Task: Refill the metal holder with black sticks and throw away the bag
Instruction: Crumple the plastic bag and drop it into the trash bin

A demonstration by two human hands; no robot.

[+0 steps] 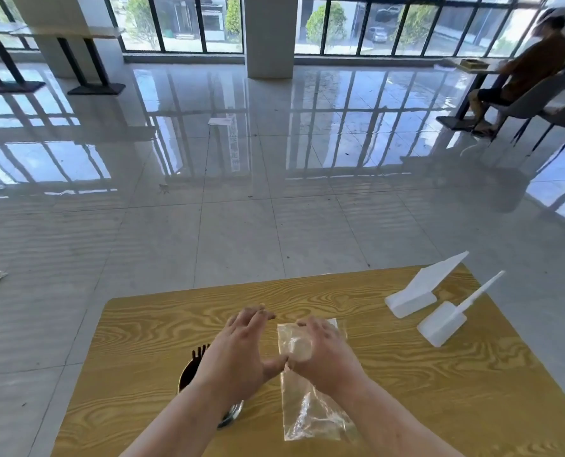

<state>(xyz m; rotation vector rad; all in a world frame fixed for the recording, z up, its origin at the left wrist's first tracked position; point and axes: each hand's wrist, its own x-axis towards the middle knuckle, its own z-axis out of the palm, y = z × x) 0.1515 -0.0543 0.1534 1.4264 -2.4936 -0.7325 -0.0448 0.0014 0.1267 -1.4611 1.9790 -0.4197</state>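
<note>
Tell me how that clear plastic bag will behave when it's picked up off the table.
Probably floppy: the clear bag lies flat and creased on the table, so it should sag and crumple. Likely very light, since it looks thin and empty. Its glossy film may slip unless pinched.

i seem to be in a big canteen or café hall, not a home. my wood-grain table (pixel 142 324) is one of several: pedestal tables (pixel 96 90) stand far left beside a square pillar (pixel 269 34), and a person (pixel 531 61) sits on a grey chair (pixel 535 97) far right. the floor (pixel 241 225) is wide glossy tile, and black-framed windows (pixel 373 24) show trees (pixel 324 24) and parked cars (pixel 378 34). white sign stands (pixel 416 291) and a metal holder (pixel 187 374) of black sticks (pixel 199 351) sit here.
</note>
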